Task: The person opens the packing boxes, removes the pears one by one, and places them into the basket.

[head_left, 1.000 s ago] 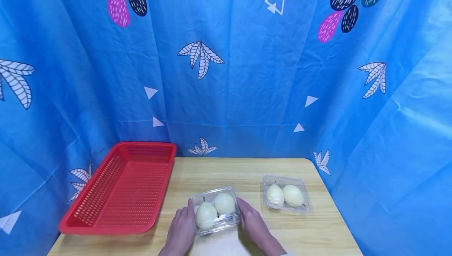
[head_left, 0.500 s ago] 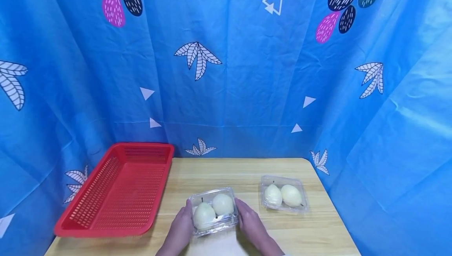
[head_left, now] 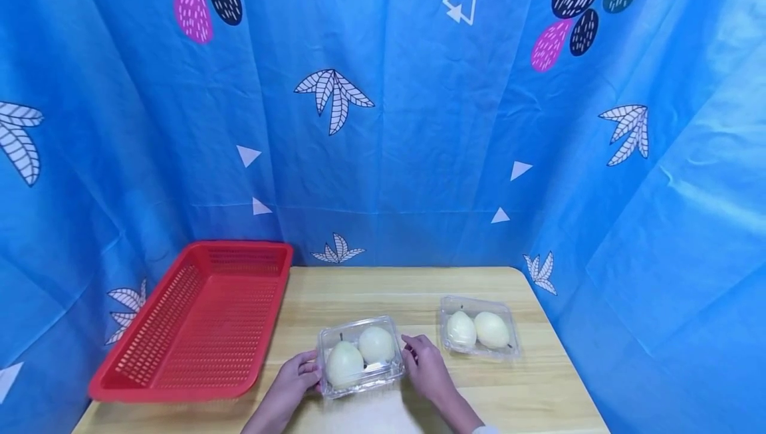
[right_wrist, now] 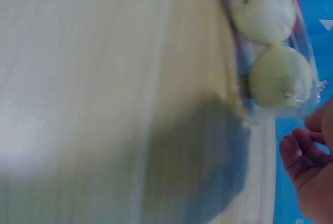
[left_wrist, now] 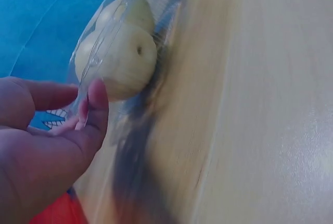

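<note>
A clear plastic clamshell box (head_left: 359, 381) with two pale pears (head_left: 345, 364) inside lies at the front middle of the table, its lid down. My left hand (head_left: 291, 381) is at its left end; in the left wrist view, thumb and fingers (left_wrist: 96, 104) pinch the box's rim. At the right end is my right hand (head_left: 427, 367), fingers loosely bent, fingertips close beside the box's corner. In the right wrist view a small gap shows between these fingertips and the plastic, and nothing is in that hand.
A second clear box (head_left: 509, 354) with two pears stands to the right, beyond my right hand. On the left is a red plastic basket (head_left: 263, 354) with perforated sides. The wooden table (head_left: 359, 288) ends at a blue patterned curtain (head_left: 419, 155).
Both hands have loosened from the box's sides. The left hand has drawn back leftward to the rim, and the right hand's fingers have bent and come off the right end. The box stays in place.
</note>
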The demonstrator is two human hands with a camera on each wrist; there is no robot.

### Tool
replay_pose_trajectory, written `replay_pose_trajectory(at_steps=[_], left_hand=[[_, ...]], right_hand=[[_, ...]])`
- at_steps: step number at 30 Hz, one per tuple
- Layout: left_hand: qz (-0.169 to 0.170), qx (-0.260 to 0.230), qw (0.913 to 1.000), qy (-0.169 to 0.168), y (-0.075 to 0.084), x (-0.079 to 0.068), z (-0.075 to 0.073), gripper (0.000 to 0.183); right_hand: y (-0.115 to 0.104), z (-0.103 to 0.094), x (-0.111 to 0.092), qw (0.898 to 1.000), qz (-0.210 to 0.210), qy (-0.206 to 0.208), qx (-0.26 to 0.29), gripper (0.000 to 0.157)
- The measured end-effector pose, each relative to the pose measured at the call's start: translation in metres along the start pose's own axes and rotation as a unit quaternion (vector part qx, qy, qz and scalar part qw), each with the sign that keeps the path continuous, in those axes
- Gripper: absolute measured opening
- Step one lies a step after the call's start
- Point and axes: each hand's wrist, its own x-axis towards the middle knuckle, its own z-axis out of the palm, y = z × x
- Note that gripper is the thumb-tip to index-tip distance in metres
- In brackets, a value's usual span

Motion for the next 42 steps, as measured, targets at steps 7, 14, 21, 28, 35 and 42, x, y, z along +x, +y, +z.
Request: replay_pose_trajectory(at_steps=[7, 14, 21, 28, 35, 42], left_hand=[[-0.016, -0.056, 0.9980, -0.023, -0.005, -0.001, -0.005, 0.067], [-0.024, -0.076, 0.9968, -0.003, -0.010, -0.003, 0.000, 0.068], [-0.026, -0.093, 0.9953, 0.014, -0.011, -0.005, 0.006, 0.065], [-0.019, -0.098, 0.9949, 0.009, -0.010, -0.006, 0.012, 0.061], [-0.017, -0.115, 0.9933, 0.001, -0.012, -0.003, 0.018, 0.058], [-0.013, -0.131, 0.9913, 0.001, -0.013, -0.002, 0.021, 0.055]], right_hand=[[-0.005, -0.006, 0.005, 0.994, 0.087, -0.018, 0.068, 0.022], [-0.009, -0.011, 0.005, 0.968, 0.188, -0.028, 0.163, 0.025], [-0.011, -0.016, 0.004, 0.928, 0.266, -0.015, 0.262, 0.030], [-0.012, -0.017, 0.004, 0.887, 0.310, 0.017, 0.343, 0.037], [-0.010, -0.014, 0.004, 0.835, 0.351, 0.042, 0.421, 0.043], [-0.011, -0.009, 0.002, 0.802, 0.369, 0.060, 0.467, 0.047]])
